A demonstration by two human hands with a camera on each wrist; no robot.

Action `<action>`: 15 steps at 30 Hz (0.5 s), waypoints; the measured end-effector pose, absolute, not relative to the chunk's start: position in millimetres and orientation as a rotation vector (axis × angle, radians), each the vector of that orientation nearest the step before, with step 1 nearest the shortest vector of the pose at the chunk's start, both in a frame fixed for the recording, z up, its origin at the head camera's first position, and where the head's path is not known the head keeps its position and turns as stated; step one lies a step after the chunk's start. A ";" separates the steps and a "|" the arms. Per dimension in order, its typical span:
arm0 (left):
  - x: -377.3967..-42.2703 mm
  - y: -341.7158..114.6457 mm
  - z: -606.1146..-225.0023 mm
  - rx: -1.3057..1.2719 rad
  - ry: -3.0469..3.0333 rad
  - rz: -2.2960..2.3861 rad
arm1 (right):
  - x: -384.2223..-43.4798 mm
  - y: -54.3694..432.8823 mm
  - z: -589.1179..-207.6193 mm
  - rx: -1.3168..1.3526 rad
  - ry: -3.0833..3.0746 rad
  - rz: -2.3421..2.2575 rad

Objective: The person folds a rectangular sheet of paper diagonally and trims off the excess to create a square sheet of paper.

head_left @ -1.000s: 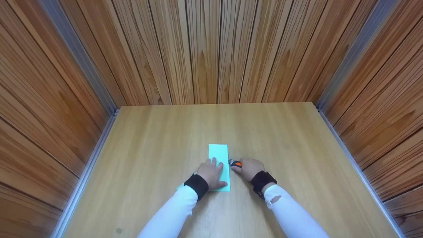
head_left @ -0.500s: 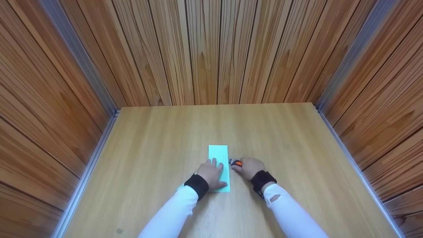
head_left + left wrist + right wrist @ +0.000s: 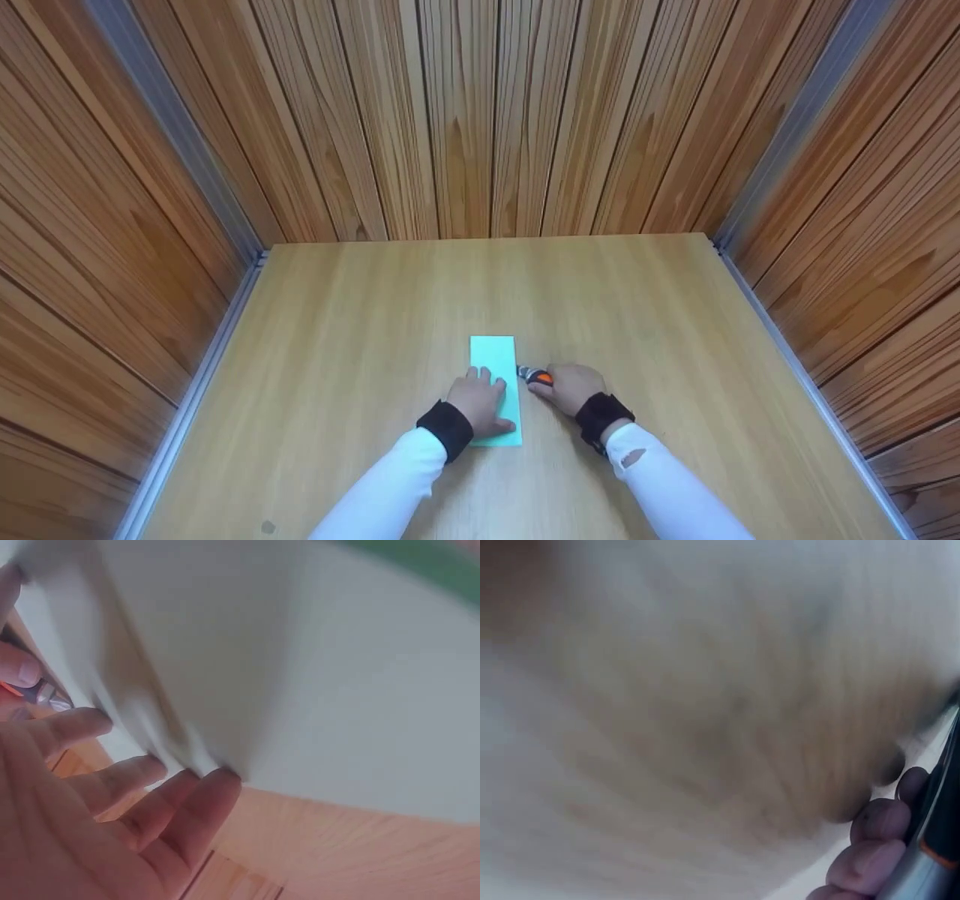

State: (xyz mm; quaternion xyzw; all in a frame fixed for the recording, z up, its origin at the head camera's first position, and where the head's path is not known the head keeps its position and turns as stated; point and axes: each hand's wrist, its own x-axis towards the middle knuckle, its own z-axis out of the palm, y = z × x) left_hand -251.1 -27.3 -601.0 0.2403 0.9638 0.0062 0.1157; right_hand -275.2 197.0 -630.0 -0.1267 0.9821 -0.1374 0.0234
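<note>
Mint-green paper (image 3: 492,354) on the bench (image 3: 360,315), head view, under the spread left grip (image 3: 478,403); at the paper's right edge, an orange-marked tool (image 3: 541,378) within the curled right grip (image 3: 576,388). Left wrist: fingers (image 3: 201,808) loosely extended. Right wrist: fingers wrapped round the tool.

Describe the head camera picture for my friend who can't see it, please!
A person's left grip, a bare hand, rests on a turquoise strip lying on a wooden table, while the right grip holds an orange-and-dark tool, possibly a cutter, beside the strip's right edge. Wood-plank walls stand behind and at both sides.
</note>
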 end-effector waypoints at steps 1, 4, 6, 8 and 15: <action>-250.1 -26.7 -599.6 0.704 2.822 0.037 | -273.3 197.4 -629.9 -0.407 3.039 -0.428; -247.9 -25.4 -595.6 0.689 2.808 0.110 | -267.9 198.2 -629.2 -0.440 3.024 -0.428; -247.9 -25.0 -594.1 0.676 2.800 0.141 | -265.1 198.3 -628.8 -0.437 3.008 -0.436; -248.4 -25.5 -594.0 0.661 2.783 0.164 | -263.3 198.2 -627.7 -0.432 2.992 -0.434; -254.3 -26.9 -596.1 0.666 2.761 0.120 | -264.6 195.4 -624.1 -0.399 2.974 -0.397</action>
